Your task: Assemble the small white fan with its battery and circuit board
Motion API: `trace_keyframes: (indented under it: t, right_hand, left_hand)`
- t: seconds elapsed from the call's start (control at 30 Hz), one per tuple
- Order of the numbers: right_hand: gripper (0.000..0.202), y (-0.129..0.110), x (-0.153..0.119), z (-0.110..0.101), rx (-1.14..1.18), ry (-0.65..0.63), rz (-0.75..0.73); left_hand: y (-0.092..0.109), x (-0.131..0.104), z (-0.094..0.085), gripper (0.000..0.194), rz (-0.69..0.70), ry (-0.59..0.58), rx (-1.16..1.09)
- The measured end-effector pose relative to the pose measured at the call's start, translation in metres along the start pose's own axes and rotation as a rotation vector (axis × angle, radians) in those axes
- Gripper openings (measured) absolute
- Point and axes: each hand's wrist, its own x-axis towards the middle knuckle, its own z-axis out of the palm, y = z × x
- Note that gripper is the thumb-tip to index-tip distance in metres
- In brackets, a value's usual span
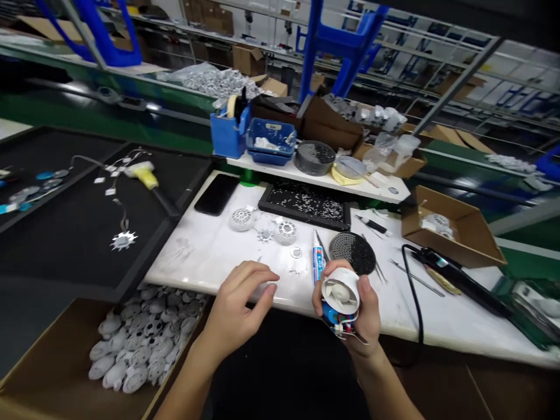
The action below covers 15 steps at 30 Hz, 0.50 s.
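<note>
In my right hand is a small white fan housing, its round open face turned up toward me. A blue part and thin wires hang below it, partly hidden by the fingers. My left hand hovers at the bench's front edge, fingers loosely bent and apart, holding nothing. Beyond it on the white bench lie two white perforated domes, one at the left and another dome beside a star-shaped piece. A small round disc sits nearer, and a blue-and-white glue tube lies behind the fan housing.
A cardboard box of white perforated shells stands at lower left. On the bench are a phone, a black tray of tiny parts, a round black dish, tweezers and a corded black tool. A brush lies left.
</note>
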Motion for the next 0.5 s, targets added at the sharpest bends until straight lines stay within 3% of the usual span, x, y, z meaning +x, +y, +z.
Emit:
trace_keyframes:
  t: [0.1, 0.23, 0.33, 0.4, 0.5]
  right_hand:
    - [0.051, 0.001, -0.007, -0.022, -0.029, 0.133, -0.143]
    - [0.05, 0.007, -0.016, -0.06, -0.107, 0.33, -0.319]
    - [0.049, 0.014, -0.021, -0.077, -0.143, 0.373, -0.332]
    - [0.048, 0.015, -0.022, -0.08, -0.179, 0.348, -0.295]
    - [0.049, 0.011, -0.024, -0.079, -0.232, 0.275, -0.23]
  left_hand:
    - [0.007, 0.027, 0.008, 0.017, 0.08, -0.05, 0.018]
    - [0.035, 0.093, 0.034, 0.013, 0.381, -0.262, 0.169]
    - [0.065, 0.156, 0.083, 0.027, 0.502, -0.503, 0.409]
    - [0.081, 0.198, 0.125, 0.033, 0.346, -0.692, 0.54]
    - [0.09, 0.249, 0.18, 0.029, 0.195, -0.722, 0.608]
